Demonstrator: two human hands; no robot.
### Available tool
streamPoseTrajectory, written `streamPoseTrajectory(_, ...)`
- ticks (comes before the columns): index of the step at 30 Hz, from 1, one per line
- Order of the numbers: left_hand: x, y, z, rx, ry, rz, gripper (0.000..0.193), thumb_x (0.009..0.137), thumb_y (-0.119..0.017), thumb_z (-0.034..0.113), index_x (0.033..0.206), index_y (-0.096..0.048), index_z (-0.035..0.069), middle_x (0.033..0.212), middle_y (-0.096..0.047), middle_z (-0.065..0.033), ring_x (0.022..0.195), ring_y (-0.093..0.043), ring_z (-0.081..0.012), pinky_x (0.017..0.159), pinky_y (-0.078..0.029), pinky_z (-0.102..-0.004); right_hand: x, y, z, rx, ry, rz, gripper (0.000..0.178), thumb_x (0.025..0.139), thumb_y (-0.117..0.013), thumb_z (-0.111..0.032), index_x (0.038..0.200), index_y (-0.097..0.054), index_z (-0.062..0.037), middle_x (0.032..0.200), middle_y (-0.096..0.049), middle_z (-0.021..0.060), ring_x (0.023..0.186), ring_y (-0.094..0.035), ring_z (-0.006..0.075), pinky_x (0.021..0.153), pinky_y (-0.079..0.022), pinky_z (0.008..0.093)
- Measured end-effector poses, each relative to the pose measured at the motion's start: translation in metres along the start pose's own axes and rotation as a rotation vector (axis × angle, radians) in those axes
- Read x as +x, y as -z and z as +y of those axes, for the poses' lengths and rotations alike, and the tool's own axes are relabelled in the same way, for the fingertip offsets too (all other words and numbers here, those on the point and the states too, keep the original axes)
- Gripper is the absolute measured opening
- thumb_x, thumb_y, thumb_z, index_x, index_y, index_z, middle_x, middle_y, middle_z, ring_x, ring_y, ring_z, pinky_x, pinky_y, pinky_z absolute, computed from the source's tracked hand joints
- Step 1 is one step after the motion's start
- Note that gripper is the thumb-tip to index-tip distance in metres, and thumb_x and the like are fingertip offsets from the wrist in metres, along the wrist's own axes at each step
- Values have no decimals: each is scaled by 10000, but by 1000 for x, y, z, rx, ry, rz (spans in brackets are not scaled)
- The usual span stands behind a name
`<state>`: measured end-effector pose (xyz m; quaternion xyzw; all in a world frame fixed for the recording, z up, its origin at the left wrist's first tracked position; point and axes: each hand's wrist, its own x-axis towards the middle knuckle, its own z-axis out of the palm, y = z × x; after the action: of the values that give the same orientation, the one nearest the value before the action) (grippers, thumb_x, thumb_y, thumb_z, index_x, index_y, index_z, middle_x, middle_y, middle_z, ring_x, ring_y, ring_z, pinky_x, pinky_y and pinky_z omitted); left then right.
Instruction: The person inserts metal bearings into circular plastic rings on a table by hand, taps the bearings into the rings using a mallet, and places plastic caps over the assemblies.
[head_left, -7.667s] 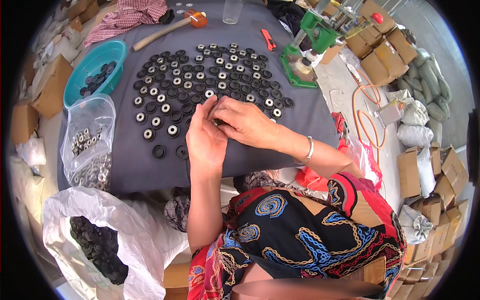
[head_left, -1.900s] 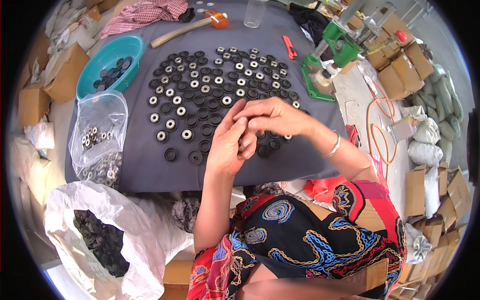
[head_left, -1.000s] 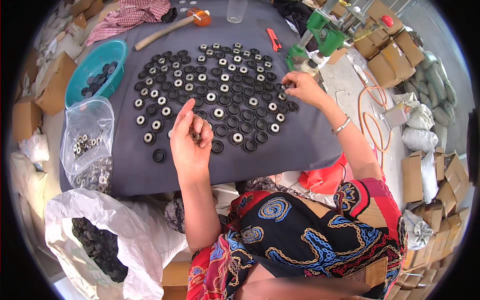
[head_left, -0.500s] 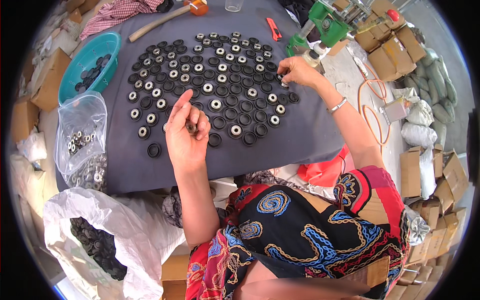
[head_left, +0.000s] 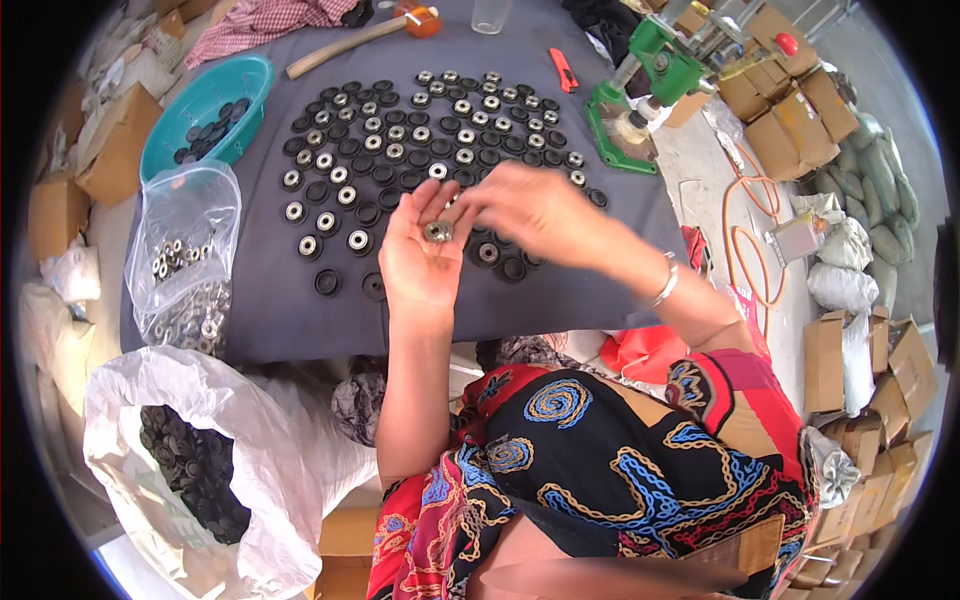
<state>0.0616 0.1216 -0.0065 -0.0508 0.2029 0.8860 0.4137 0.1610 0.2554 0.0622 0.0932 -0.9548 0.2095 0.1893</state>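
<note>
Facing up: bearing (head_left: 438, 233), L hand (head_left: 419, 264)

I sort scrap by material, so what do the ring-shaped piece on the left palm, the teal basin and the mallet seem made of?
Ring-shaped piece on the left hand: probably metal, from its greyish shine.
Teal basin: likely plastic, smooth, even-coloured and slightly glossy.
Mallet handle: matte, brown, probably wood.
Mallet head: glossy, translucent orange, perhaps plastic or resin.
</note>
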Motion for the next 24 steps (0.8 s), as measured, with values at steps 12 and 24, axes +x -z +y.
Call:
streamPoseTrajectory(12, -20, -10, -15, 185, 6, 61, 331, 1007, -411, 237, 1142, -589, -7, 1035, -606, -60, 967, -565, -161, 874, -446, -296, 2, -25, -23, 189, -184, -130, 259, 785, -634, -24, 1044, -630, -22, 1037, -585, 145, 930, -607, 325, 802, -520, 382)
streamPoseTrajectory(24, -20, -17, -29, 357, -79, -31, 398, 1012, -393, 320, 1158, -560, -11, 1061, -591, -73, 950, -568, -170, 839, -465, -315, -2, -19, -20, 248, -203, -78, 277, 706, -675, -1, 975, -611, 6, 857, -596, 113, 822, -626, 253, 691, -511, 369)
